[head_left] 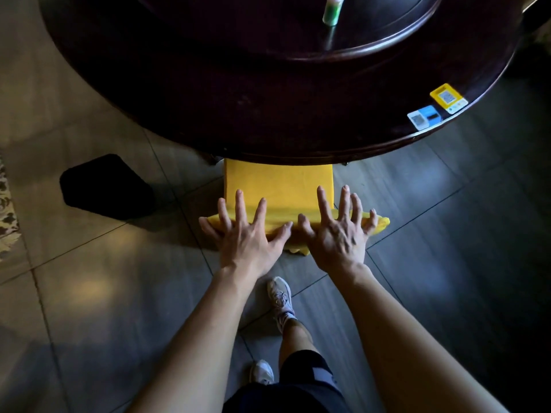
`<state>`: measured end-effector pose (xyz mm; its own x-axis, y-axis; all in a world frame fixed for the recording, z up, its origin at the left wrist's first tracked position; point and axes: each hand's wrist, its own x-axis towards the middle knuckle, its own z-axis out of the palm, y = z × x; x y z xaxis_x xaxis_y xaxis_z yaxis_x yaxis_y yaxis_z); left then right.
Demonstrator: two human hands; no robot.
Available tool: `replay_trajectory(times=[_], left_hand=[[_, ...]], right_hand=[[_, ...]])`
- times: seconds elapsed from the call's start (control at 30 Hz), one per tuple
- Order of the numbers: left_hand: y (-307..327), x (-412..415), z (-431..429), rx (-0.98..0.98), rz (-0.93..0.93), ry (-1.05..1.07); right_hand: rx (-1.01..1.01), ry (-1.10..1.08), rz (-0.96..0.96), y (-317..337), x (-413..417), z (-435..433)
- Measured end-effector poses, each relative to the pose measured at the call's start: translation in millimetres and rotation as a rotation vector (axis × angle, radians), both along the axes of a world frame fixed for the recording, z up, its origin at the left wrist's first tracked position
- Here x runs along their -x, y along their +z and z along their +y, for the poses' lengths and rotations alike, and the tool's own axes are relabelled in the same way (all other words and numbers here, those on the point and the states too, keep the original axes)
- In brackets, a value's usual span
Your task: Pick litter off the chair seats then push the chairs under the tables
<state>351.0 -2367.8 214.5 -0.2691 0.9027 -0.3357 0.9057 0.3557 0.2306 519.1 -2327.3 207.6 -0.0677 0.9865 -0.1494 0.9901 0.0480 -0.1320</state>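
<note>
A chair in a yellow cover [277, 186] stands against the round dark wooden table [268, 114], its seat partly hidden under the table's edge. My left hand [247, 234] and my right hand [340, 231] lie side by side on the top of the chair's backrest, palms down, fingers spread wide. Neither hand holds anything. No litter shows on the visible strip of the seat.
A black bin [104, 186] stands on the grey tiled floor left of the chair. On the table are a green and white bottle [332, 10] on the raised turntable, plus a yellow sticker [448, 98] and a blue sticker [425, 116] near the right rim. My feet are behind the chair.
</note>
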Motion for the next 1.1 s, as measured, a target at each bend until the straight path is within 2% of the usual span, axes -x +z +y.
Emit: replay_trajectory(times=[0.57,0.73,0.83,0.97,1.1], left_hand=[[5.4,36.3,138.7,-0.063,0.035,0.001],[9.5,43.2,165.4,-0.1,0.043,0.025],[10.6,45.1,160.6,-0.124,0.059,-0.01],[20.2,54.0,173.8,-0.071,0.086,0.003],[47.0,84.0,220.0,-0.142,0.086,-0.051]], right_hand=[[-0.045,-0.028,0.063,0.7,37.0,134.7],[-0.117,-0.035,0.067,2.5,47.1,157.8],[-0.046,-0.033,0.051,11.3,46.6,153.9],[0.067,0.078,0.014,29.8,54.0,181.0],[-0.074,0.085,0.069,61.8,71.4,233.1]])
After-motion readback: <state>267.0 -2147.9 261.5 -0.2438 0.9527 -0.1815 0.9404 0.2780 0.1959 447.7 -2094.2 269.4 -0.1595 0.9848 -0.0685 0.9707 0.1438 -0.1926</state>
